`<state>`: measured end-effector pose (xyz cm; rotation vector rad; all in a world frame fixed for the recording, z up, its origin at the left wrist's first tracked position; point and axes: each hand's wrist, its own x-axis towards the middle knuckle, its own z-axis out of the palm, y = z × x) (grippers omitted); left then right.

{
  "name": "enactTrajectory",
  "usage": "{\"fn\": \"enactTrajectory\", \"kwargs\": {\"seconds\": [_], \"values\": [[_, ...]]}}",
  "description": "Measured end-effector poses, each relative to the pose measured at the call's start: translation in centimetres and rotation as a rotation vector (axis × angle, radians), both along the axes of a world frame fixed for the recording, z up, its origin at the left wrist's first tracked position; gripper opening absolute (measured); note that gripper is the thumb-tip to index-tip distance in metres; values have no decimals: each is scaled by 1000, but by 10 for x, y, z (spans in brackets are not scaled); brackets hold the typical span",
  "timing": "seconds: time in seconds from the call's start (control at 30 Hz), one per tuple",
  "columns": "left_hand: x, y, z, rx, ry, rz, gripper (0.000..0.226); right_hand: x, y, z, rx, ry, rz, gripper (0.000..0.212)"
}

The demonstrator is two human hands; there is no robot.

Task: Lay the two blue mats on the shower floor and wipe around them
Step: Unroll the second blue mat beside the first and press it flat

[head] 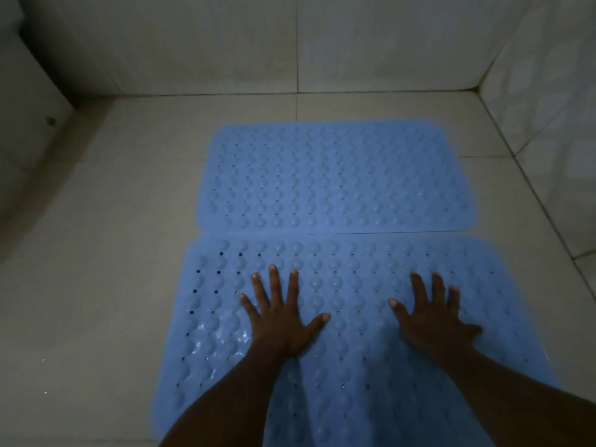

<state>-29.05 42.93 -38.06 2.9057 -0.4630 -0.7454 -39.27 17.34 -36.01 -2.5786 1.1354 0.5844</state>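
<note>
Head view, looking down onto a tiled shower floor in dim light. Two blue mats lie flat on the floor, long sides running left to right, one beyond the other. The far mat sits near the middle of the floor, apart from the back wall. The near mat lies just in front of it and runs out of view at the bottom edge. Their long edges meet along a seam; whether one overlaps the other cannot be told. Both mats carry rows of round raised domes with small holes between them. A wet sheen shows on the near mat, left of the left hand.

The left hand lies palm down on the near mat, left of its centre, fingers straight and spread, thumb out to the right. It grasps nothing. The right hand lies palm down on the same mat, further right, fingers likewise straight and spread. It, too, grasps nothing. The hands are well apart, and both forearms enter from the bottom edge.

Bare floor tiles show around the mats on the left, far and right sides. The right wall meets the back wall in the far right corner. A pale raised surface borders the floor at far left; what it is cannot be told
</note>
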Motion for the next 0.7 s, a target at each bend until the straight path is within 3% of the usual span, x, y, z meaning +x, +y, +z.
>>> {"fn": "enactTrajectory", "kwargs": {"seconds": [0.7], "values": [[14,30,1,52,-10,-42,96,27,19,-3,17,8,64,102]]}}
